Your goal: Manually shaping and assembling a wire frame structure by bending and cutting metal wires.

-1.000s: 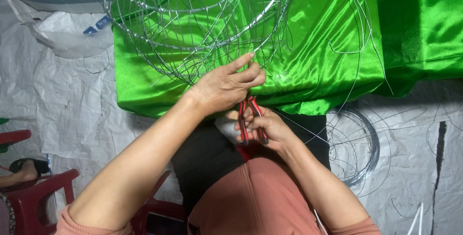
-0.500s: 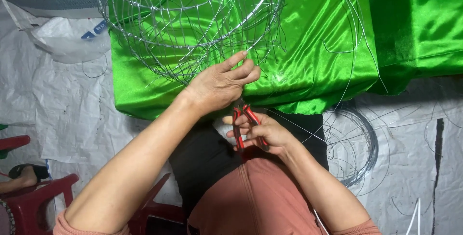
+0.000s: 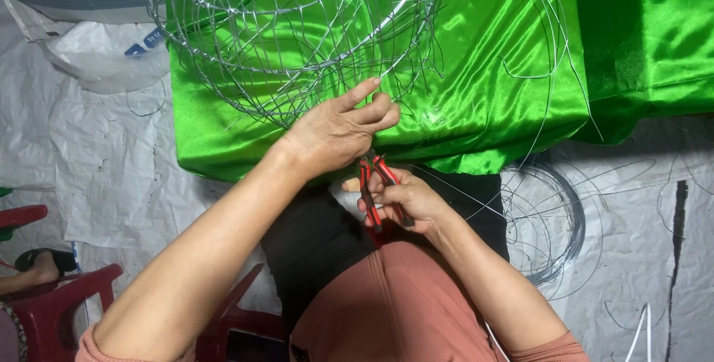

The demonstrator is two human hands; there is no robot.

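Observation:
A round frame of thin silver wire rests on a block covered in shiny green satin cloth. My left hand grips the frame's near edge with fingers bent over the wires. Just below it, my right hand holds red-handled pliers, their jaws hidden under my left hand. Thin loose wires run from there toward the right.
A coil of wire lies on the white plastic sheet at the right. A white plastic bag sits at the upper left. A red plastic chair and another person's foot are at the lower left.
My right hand with the pliers has drawn slightly down and toward me, away from the frame's edge. My left hand has kept its grip on the wire frame.

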